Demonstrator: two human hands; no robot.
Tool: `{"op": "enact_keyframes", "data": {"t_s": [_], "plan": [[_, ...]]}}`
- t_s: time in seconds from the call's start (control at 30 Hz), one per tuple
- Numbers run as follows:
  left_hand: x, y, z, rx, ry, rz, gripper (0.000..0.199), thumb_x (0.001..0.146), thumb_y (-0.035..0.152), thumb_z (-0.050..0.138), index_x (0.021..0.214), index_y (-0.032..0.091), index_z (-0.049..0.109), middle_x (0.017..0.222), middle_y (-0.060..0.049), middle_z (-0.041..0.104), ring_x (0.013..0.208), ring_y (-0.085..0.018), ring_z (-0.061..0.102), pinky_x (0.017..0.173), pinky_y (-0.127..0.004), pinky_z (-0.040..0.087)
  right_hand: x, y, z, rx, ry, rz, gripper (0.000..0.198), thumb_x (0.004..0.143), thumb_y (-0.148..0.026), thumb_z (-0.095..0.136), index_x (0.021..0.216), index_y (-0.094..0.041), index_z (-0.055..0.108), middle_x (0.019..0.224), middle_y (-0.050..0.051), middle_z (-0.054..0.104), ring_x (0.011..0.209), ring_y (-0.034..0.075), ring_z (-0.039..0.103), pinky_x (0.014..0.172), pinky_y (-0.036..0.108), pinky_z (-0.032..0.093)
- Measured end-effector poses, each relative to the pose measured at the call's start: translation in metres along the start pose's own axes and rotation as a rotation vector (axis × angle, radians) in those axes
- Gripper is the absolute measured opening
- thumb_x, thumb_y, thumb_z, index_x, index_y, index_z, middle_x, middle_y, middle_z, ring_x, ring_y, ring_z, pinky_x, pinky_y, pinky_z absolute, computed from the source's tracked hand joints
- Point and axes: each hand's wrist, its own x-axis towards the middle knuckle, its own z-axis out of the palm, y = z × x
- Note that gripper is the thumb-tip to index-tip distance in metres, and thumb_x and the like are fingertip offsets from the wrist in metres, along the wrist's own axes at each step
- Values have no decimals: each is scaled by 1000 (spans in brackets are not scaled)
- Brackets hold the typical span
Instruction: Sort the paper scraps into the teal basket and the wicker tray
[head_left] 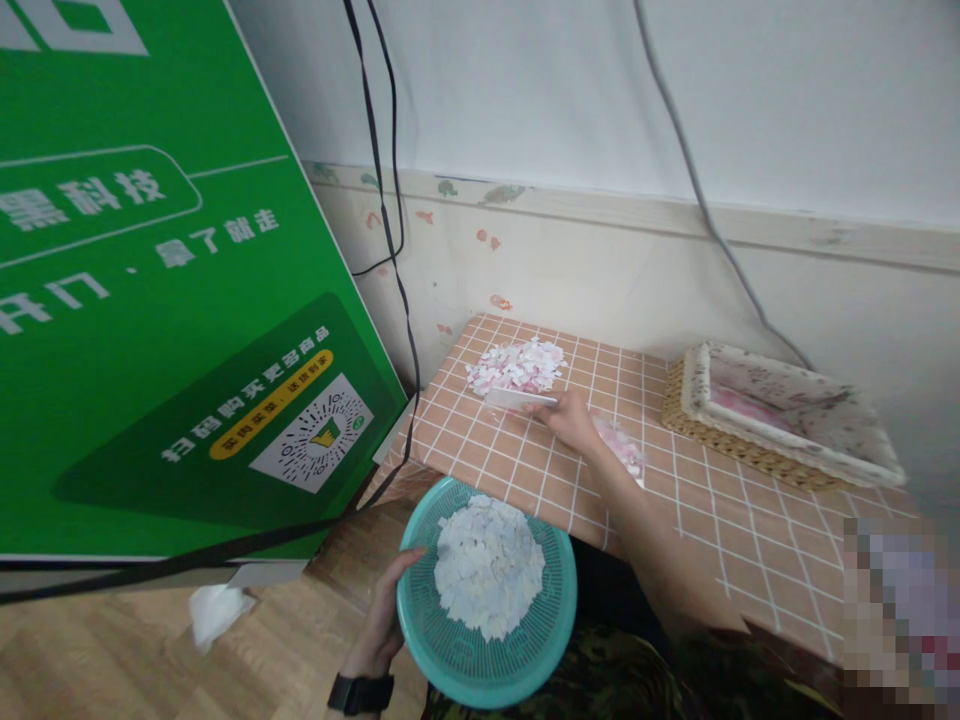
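Observation:
My left hand (391,600) grips the left rim of a round teal plastic basket (551,640), which is held at the table's front edge. Inside the basket lies a heap of pale bluish-white paper scraps (489,565). My right hand (574,420) is over the table, closed on the right end of a flat white card-like piece (510,399); its exact kind cannot be made out. Just beyond that piece sits a loose pile of white and pink paper scraps (517,365). Partly hidden behind my right forearm is a clear packet of pinkish scraps (624,450).
A wicker basket (739,455) with a patterned cloth lining stands on the checked tabletop (697,545) at right. A large green panel (225,250) fills the left side, and a black cable (409,350) hangs beside it. A crumpled white bag (217,612) lies on the floor.

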Motion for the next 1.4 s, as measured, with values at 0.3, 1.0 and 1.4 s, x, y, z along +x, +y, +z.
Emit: {"op": "enact_keyframes", "data": {"t_s": [0.3, 1.0, 1.4], "plan": [[0, 1, -1, -16, -19, -24, 9, 66, 21, 70, 67, 12, 70, 63, -7, 72, 55, -19, 63, 59, -30, 49, 7, 2, 2, 59, -80, -58, 28, 74, -40, 59, 71, -13, 69, 66, 3, 63, 60, 14, 53, 56, 25, 40], [0, 0, -3, -1, -22, -42, 14, 66, 24, 70, 69, 11, 70, 62, -8, 71, 54, -21, 63, 60, -32, 49, 11, 13, -12, 127, 26, 25, 31, 69, -45, 63, 68, -13, 64, 59, 3, 58, 55, 13, 48, 50, 25, 37], [0, -1, -5, -2, -15, -7, 12, 67, 22, 69, 72, 11, 70, 66, -7, 72, 58, -19, 64, 62, -30, 49, 16, 4, -12, 67, -109, -68, 22, 69, -35, 64, 66, -13, 64, 65, 4, 62, 60, 14, 53, 56, 26, 42]]}}
